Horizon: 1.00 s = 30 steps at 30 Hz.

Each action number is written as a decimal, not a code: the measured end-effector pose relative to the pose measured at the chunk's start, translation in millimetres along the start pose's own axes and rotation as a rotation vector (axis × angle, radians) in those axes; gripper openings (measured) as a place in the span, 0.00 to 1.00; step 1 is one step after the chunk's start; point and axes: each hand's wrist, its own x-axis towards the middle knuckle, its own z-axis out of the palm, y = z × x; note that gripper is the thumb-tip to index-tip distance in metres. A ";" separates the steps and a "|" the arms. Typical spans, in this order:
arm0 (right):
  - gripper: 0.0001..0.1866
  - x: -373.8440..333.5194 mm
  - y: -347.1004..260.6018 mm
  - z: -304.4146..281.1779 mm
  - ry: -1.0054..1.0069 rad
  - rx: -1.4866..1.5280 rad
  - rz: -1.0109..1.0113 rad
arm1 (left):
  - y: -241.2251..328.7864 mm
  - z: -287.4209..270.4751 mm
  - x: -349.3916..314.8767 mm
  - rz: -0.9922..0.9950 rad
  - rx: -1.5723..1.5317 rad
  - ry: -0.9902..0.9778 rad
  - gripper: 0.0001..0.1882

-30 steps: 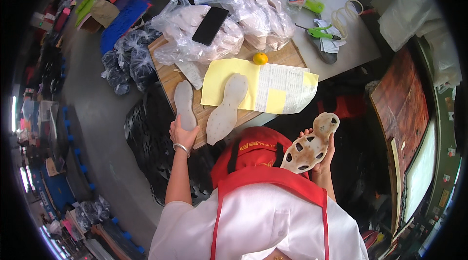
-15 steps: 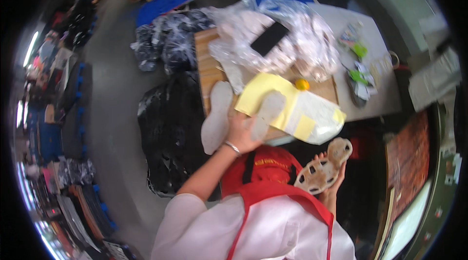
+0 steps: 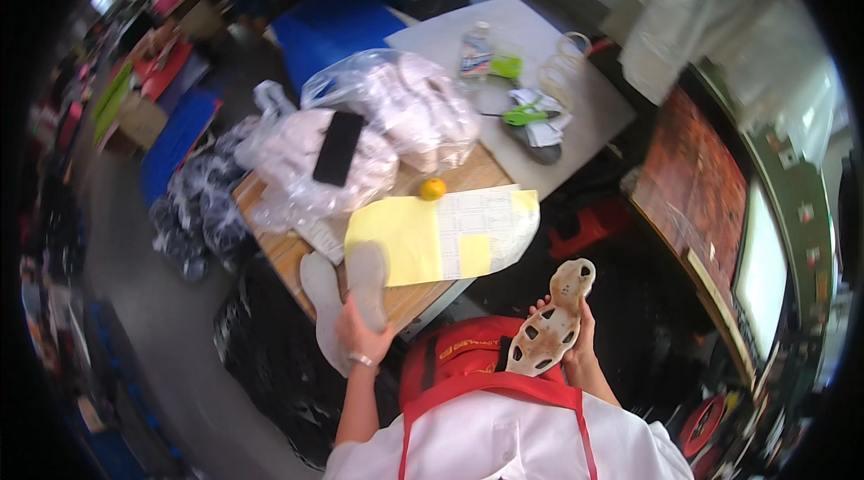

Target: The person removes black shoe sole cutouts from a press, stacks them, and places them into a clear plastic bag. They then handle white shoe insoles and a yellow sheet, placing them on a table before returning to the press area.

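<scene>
Head view. The person, in a white top and red apron (image 3: 490, 390), stands at a wooden tabletop (image 3: 288, 251). The left hand (image 3: 360, 331) reaches forward and closes its fingers around the near end of a pale insole (image 3: 367, 278), which lies flat at the tabletop's near edge, its far end resting on a yellow sheet (image 3: 405, 242). A second pale insole (image 3: 322, 305) lies just beside the first, on its left, overhanging the edge. The right hand (image 3: 576, 349) is held near the chest, well apart from the tabletop, fingers wrapped around the lower part of a perforated shoe sole (image 3: 551, 327), held upright and tilted, its cut-outs facing the camera.

To lift the insole well, the grip should likely sit on its near end with the thumb on top, so the thin piece peels up without dragging the yellow sheet or nudging its neighbour off the edge; the sole in the right hand should stay steady meanwhile.

Farther back lie clear plastic bags (image 3: 378, 134) of pale parts, a black phone (image 3: 338, 149) on one, a small orange ball (image 3: 432, 188), and a white form (image 3: 490, 224).
</scene>
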 end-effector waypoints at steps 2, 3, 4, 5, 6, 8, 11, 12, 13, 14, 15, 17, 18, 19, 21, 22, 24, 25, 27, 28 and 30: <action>0.33 3.9 -2.2 -10.5 0.018 0.047 -0.005 | -24.6 -13.0 -0.1 -0.015 0.112 0.093 0.49; 0.33 5.3 -3.2 -16.7 0.035 0.008 -0.021 | -36.8 -13.3 1.4 -0.082 0.161 0.099 0.49; 0.34 6.4 -4.1 -21.5 0.037 -0.010 -0.028 | -48.1 -11.0 4.4 -0.111 0.204 0.141 0.49; 0.34 7.0 -4.4 -27.5 0.005 -0.012 -0.048 | -59.6 -6.5 8.2 -0.178 0.218 0.114 0.49; 0.35 10.4 -4.2 -31.8 0.064 0.020 -0.013 | -68.6 -0.2 14.4 -0.186 0.215 0.113 0.49; 0.35 16.6 -4.3 -45.3 0.080 0.025 0.021 | -79.1 28.0 20.8 -0.245 0.383 -0.002 0.51; 0.34 25.6 -2.3 -69.8 0.038 -0.042 -0.033 | -93.1 62.0 34.3 -0.302 0.376 0.005 0.52; 0.33 30.5 0.1 -78.9 -0.009 -0.026 -0.044 | -97.8 69.5 38.2 -0.282 0.372 -0.001 0.52; 0.33 26.0 0.3 -89.9 0.008 -0.022 -0.086 | -99.4 74.8 38.6 -0.261 0.380 0.035 0.52; 0.33 22.6 2.2 -99.4 -0.033 0.019 -0.115 | -98.7 76.3 42.4 -0.220 0.392 0.066 0.52; 0.33 17.4 3.7 -110.9 -0.052 0.051 -0.145 | -94.1 79.8 43.5 -0.119 0.426 0.150 0.49; 0.33 -9.1 4.1 -134.5 0.026 0.140 -0.196 | -70.9 84.6 49.9 0.105 0.318 0.181 0.46; 0.33 -19.8 4.0 -143.8 0.117 0.196 -0.207 | -53.7 87.0 49.0 0.158 0.278 0.170 0.45; 0.32 -31.8 5.6 -153.7 0.148 0.237 -0.247 | -33.0 93.1 44.9 0.283 0.170 0.189 0.43; 0.31 -35.7 -1.8 -163.9 -0.058 0.225 -0.325 | 23.0 107.4 55.8 0.350 0.049 0.145 0.42; 0.31 -39.6 -5.3 -171.7 -0.105 0.255 -0.346 | 47.7 115.2 48.5 0.437 0.020 0.132 0.42; 0.31 -54.4 -1.8 -187.2 -0.087 0.298 -0.367 | 85.0 123.9 33.8 0.459 0.023 0.010 0.43; 0.31 -61.8 -0.8 -195.6 -0.079 0.304 -0.396 | 98.8 125.7 27.6 0.507 0.034 -0.034 0.43; 0.32 -78.8 -2.2 -214.5 -0.035 0.392 -0.404 | 122.8 130.2 19.1 0.591 0.014 -0.021 0.44; 0.32 -87.6 -4.4 -223.7 -0.012 0.394 -0.469 | 132.3 132.2 16.1 0.587 0.026 -0.042 0.45; 0.31 -103.5 -10.2 -238.3 -0.019 0.435 -0.570 | 153.3 138.5 16.1 0.619 -0.021 -0.044 0.45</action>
